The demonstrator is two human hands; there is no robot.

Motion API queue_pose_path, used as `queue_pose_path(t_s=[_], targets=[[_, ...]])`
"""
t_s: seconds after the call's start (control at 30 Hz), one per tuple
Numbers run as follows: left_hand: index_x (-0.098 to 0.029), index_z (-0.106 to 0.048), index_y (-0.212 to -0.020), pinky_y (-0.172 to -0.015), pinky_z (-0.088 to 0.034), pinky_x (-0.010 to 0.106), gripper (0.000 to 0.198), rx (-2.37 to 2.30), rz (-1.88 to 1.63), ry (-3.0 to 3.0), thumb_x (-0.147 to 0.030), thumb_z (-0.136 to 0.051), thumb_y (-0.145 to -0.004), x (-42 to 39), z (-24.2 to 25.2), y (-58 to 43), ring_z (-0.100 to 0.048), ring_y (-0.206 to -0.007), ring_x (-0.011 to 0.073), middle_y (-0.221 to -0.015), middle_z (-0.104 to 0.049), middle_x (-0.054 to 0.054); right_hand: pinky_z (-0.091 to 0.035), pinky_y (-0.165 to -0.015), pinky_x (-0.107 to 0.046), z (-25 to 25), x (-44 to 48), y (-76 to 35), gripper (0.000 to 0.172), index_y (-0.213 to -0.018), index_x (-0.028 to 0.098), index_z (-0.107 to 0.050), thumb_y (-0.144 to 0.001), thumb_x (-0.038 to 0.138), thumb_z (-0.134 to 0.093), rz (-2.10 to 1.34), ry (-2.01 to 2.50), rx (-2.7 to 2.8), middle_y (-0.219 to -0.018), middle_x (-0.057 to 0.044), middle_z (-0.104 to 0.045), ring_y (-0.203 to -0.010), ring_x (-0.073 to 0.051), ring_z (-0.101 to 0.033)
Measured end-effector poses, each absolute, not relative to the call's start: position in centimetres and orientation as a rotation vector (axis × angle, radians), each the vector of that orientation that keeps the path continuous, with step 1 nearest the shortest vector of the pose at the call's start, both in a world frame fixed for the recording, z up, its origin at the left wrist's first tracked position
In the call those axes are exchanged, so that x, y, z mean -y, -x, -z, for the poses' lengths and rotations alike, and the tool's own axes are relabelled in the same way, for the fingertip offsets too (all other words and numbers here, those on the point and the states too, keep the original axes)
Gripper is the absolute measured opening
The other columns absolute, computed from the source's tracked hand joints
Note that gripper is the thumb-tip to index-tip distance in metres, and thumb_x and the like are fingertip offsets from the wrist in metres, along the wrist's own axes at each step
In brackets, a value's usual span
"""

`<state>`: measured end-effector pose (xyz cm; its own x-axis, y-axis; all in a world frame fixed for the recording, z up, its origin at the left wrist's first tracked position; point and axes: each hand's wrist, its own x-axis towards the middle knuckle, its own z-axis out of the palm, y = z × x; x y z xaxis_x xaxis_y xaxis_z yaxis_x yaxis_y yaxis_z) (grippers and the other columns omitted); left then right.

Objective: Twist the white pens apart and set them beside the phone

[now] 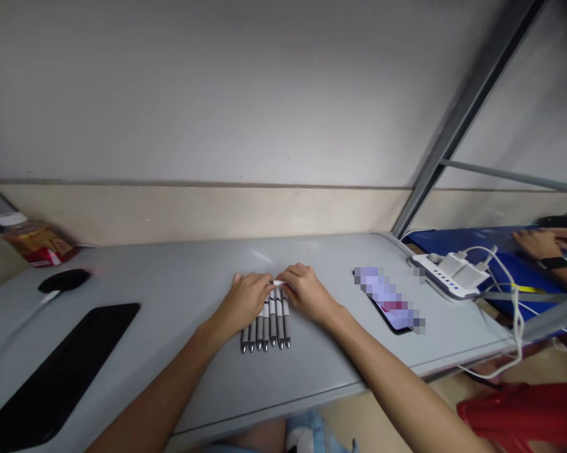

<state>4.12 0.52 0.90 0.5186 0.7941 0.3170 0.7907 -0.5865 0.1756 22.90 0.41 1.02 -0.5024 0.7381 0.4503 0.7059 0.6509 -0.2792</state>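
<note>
Several grey-and-white pens (265,330) lie side by side in a row on the grey desk, silver tips toward me. My left hand (251,297) curls over the upper left ends of the row, its fingers closed. From the other side, my right hand (306,290) has its fingers bent against the upper right ends, thumb and fingertips drawn together. The two hands almost meet at the top of the row, where a small white part (277,283) shows between the fingertips. My fingers hide most of the pens' far ends.
To the right lie a phone (387,302) with a lit, blurred screen and a white power strip (450,277) with plugs and cables. A black mat (66,377), dark round object (63,280) and bottle (38,242) are left. Another person's hand (538,244) rests beyond the frame post.
</note>
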Motion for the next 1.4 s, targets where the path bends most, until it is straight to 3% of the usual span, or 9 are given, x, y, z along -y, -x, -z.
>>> queue_pose_path(t_s=[0.17,0.33,0.4,0.57,0.67,0.73,0.9,1.0,1.4], targets=[[-0.02,-0.058,-0.091,-0.076,-0.033,0.032,0.029,-1.401,-0.617,-2.643,-0.028,-0.031,-0.098,-0.1,-1.2,-4.3,-0.06,-0.08,0.0185,-0.085,-0.067,0.002,-0.037,-0.078,-0.03,-0.8,-0.8,-23.2,0.021,-0.097,0.018,-0.063,-0.085,0.006,-0.052,-0.065,1.136,2.24,-0.094,-0.007,-0.062,-0.091,-0.02,-0.05],[-0.027,-0.057,-0.119,-0.085,-0.037,0.035,0.033,-1.351,-0.718,-2.578,-0.026,-0.033,-0.097,-0.3,-1.1,-4.2,-0.062,-0.094,0.0195,-0.103,-0.069,0.003,-0.038,-0.079,-0.032,-1.2,-0.9,-23.7,0.026,-0.093,0.019,-0.063,-0.08,0.001,-0.05,-0.083,1.171,2.158,-0.092,-0.006,-0.062,-0.089,-0.02,-0.05],[-0.029,-0.058,-0.121,-0.086,-0.039,0.035,0.034,-1.328,-0.754,-2.543,-0.025,-0.035,-0.096,-0.5,-1.1,-4.0,-0.062,-0.095,0.0191,-0.105,-0.07,0.003,-0.038,-0.079,-0.032,-1.3,-1.0,-23.9,0.025,-0.089,0.019,-0.062,-0.078,0.0,-0.05,-0.139,1.176,2.092,-0.09,-0.006,-0.062,-0.087,-0.02,-0.051],[-0.025,-0.06,-0.113,-0.075,-0.044,0.028,0.03,-1.354,-0.883,-2.4,-0.028,-0.035,-0.095,-0.5,-1.7,-3.8,-0.064,-0.085,0.0167,-0.096,-0.07,0.002,-0.042,-0.075,-0.03,-1.8,-1.5,-24.4,0.011,-0.091,0.019,-0.057,-0.081,0.017,-0.054,-0.622,1.129,1.675,-0.088,-0.005,-0.062,-0.081,-0.017,-0.056],[-0.023,-0.059,-0.111,-0.071,-0.043,0.027,0.029,-1.405,-0.881,-2.371,-0.03,-0.036,-0.095,-0.3,-2.1,-3.9,-0.063,-0.079,0.0164,-0.088,-0.07,0.001,-0.043,-0.066,-0.028,-2.2,-1.7,-24.6,0.02,-0.1,0.021,-0.05,-0.084,0.032,-0.053,-1.052,1.071,1.366,-0.083,-0.002,-0.061,-0.072,-0.015,-0.058],[-0.023,-0.059,-0.111,-0.071,-0.042,0.027,0.029,-1.425,-0.86,-2.373,-0.031,-0.036,-0.095,-0.3,-2.2,-4.0,-0.063,-0.078,0.0162,-0.089,-0.07,0.001,-0.042,-0.063,-0.027,-2.3,-1.7,-24.7,0.022,-0.102,0.022,-0.047,-0.085,0.036,-0.051,-1.145,1.05,1.311,-0.078,0.0,-0.06,-0.068,-0.014,-0.056],[-0.025,-0.058,-0.11,-0.078,-0.037,0.031,0.028,-1.463,-0.795,-2.433,-0.029,-0.034,-0.096,-0.3,-1.9,-4.0,-0.063,-0.085,0.0179,-0.093,-0.07,0.0,-0.04,-0.074,-0.029,-1.8,-1.7,-24.9,0.013,-0.095,0.019,-0.057,-0.084,0.022,-0.049,-0.633,1.15,1.702,-0.084,-0.003,-0.061,-0.077,-0.016,-0.053],[-0.026,-0.057,-0.109,-0.078,-0.033,0.033,0.028,-1.506,-0.745,-2.495,-0.03,-0.032,-0.097,-0.4,-1.7,-3.9,-0.062,-0.087,0.0194,-0.092,-0.07,0.0,-0.037,-0.08,-0.031,-1.4,-1.5,-24.8,0.018,-0.096,0.018,-0.06,-0.084,0.013,-0.047,-0.419,1.151,1.909,-0.092,-0.005,-0.063,-0.087,-0.018,-0.053],[-0.021,-0.056,-0.099,-0.08,-0.03,0.036,0.032,-1.494,-0.719,-2.615,-0.029,-0.025,-0.1,0.2,-1.2,-4.7,-0.054,-0.094,0.0212,-0.096,-0.065,0.004,-0.03,-0.081,-0.032,-1.2,-0.3,-23.3,0.02,-0.106,0.02,-0.064,-0.093,0.019,-0.049,-0.13,1.142,2.21,-0.096,-0.007,-0.063,-0.092,-0.02,-0.051]])
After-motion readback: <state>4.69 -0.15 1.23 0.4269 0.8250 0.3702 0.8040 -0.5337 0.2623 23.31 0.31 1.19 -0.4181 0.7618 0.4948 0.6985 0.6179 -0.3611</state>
